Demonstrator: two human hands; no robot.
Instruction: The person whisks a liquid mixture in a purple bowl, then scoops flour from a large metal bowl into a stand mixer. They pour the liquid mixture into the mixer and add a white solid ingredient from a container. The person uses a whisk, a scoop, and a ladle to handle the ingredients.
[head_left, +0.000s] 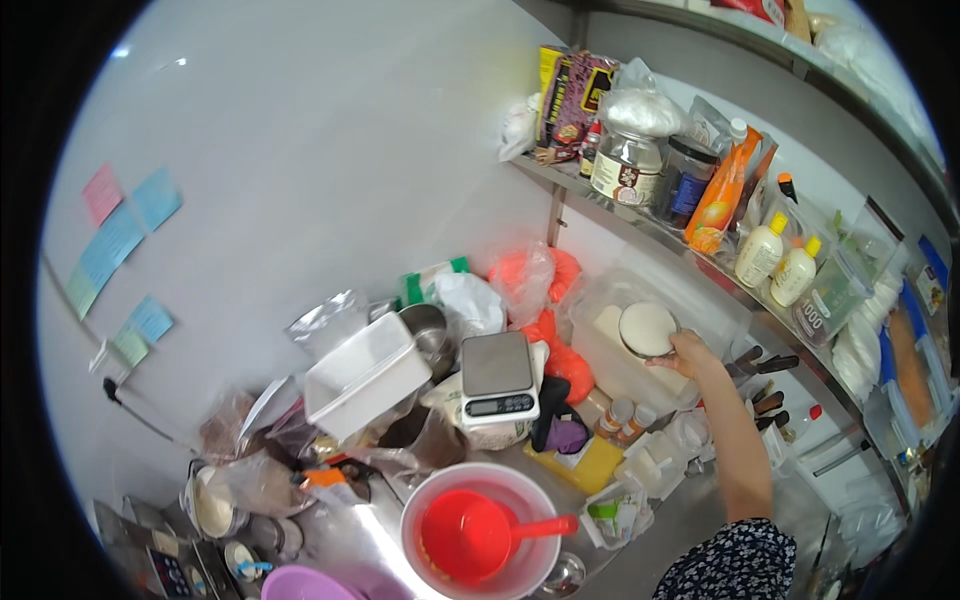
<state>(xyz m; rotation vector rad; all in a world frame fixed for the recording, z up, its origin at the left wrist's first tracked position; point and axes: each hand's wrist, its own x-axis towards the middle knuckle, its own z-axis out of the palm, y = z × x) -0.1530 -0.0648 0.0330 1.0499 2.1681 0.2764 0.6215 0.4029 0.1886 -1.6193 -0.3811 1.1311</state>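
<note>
My right hand (685, 355) grips the rim of a small round bowl (649, 329) filled with a white, fine-grained substance. The bowl sits over a translucent plastic bin (600, 352), which holds more of the pale substance. My left hand is out of view. Before me stands a white plastic tub (415, 525) with a red handled scoop (469, 536) in it. Behind the tub, a digital kitchen scale (496, 367) rests on a bag, its platform bare.
A white rectangular container (367, 379) leans left of the scale, beside a metal pot (427, 330). Spice jars (626, 420) and a yellow packet (577, 461) lie near the bin. Above runs a metal shelf (660, 232) with jars and bottles. A purple basin (311, 585) is at the front.
</note>
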